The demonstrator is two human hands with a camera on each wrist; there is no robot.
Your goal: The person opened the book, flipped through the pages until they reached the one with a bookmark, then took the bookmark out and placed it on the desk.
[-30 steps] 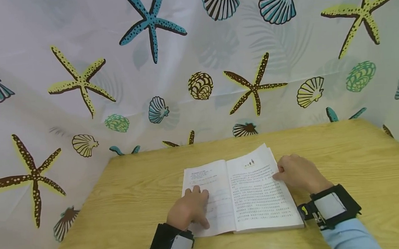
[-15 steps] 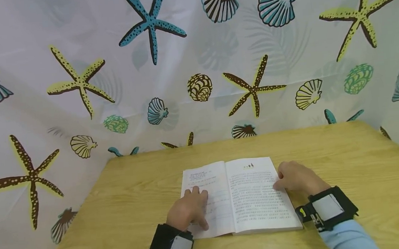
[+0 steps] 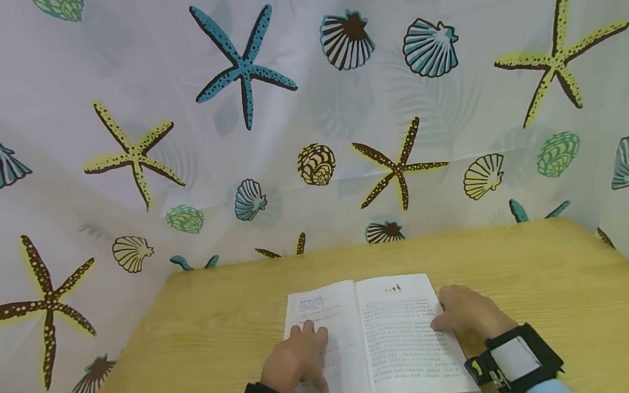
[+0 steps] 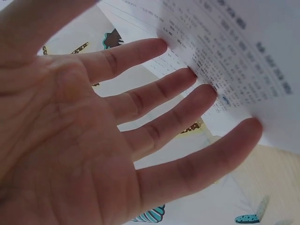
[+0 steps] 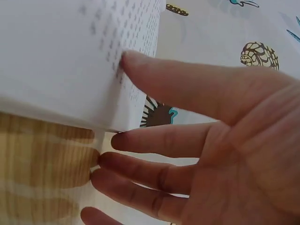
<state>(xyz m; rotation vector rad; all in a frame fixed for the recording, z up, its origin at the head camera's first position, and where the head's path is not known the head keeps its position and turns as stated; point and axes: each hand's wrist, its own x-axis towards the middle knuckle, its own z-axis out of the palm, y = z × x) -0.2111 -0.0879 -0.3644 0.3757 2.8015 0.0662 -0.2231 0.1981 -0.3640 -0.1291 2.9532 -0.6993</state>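
Note:
An open book (image 3: 402,342) with printed pages lies on the wooden table. My left hand (image 3: 298,359) rests on its left page (image 3: 342,340), fingers spread; in the left wrist view the fingertips (image 4: 206,96) touch the printed paper. At the book's right edge, my right hand (image 3: 470,311) holds the side, its thumb on the right page. The right wrist view shows the thumb (image 5: 140,65) over the text and the index finger (image 5: 136,140) at the edge of the book, the other fingers low beside it over the table.
The wooden table (image 3: 236,324) reaches back to a white cloth (image 3: 282,125) printed with starfish and shells, which also hangs at both sides. Black wrist straps (image 3: 528,358) with pale plates sit on both wrists.
The right page's top corner, raised a second ago, has come down flat. Both hands keep their places at the book. The head view has tilted up, so everything sits lower.

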